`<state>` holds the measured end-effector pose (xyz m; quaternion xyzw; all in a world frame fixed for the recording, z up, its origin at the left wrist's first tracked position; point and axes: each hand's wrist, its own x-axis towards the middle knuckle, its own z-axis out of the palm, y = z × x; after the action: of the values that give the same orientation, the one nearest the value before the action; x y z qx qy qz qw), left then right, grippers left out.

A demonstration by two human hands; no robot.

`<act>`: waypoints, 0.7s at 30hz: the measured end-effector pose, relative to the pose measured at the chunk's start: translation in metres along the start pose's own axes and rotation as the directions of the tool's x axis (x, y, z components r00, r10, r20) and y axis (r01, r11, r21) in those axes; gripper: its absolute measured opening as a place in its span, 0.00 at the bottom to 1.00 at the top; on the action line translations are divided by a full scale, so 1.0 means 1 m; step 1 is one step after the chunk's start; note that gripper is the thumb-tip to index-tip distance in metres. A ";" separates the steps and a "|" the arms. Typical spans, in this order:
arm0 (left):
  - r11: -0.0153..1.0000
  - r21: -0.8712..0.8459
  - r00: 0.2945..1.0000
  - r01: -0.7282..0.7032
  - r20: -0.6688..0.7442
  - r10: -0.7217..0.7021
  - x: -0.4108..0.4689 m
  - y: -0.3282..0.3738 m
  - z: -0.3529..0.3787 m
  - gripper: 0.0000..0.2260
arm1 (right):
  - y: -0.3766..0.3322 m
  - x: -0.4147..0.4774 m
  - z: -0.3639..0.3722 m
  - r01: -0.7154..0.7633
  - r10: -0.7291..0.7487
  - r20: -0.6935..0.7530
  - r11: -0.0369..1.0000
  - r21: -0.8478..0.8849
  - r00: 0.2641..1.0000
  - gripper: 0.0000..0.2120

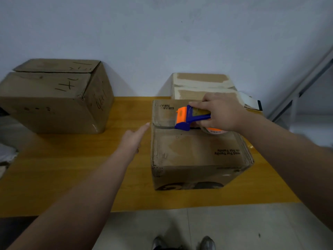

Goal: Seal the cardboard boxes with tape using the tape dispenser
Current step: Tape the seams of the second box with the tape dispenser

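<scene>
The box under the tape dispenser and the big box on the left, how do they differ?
The near box bears printed lettering; the left box has handwritten marks. The right hand holds the tape dispenser on the near box's seam; nothing touches the left box. Both are brown cardboard on the yellow table.
</scene>
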<state>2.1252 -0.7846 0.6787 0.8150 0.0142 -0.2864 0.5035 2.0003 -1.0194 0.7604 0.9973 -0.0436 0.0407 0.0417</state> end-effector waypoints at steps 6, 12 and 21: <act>0.954 0.279 0.990 -0.111 -0.057 0.132 0.010 0.000 -0.001 0.31 | 0.002 0.000 0.001 -0.012 0.012 0.004 1.000 0.013 1.000 0.31; 0.986 0.167 0.992 -0.026 -0.114 0.045 0.010 0.000 0.012 0.37 | 0.001 -0.005 0.003 -0.023 0.024 -0.024 0.999 0.042 0.999 0.31; 0.969 0.143 0.951 -0.203 -0.208 0.230 -0.003 0.005 0.007 0.29 | 0.001 -0.013 0.002 -0.017 0.019 -0.037 0.999 0.050 0.999 0.33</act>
<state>2.1207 -0.7920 0.6822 0.8674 -0.0361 -0.1363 0.4772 1.9880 -1.0194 0.7570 0.9967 -0.0506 0.0607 0.0174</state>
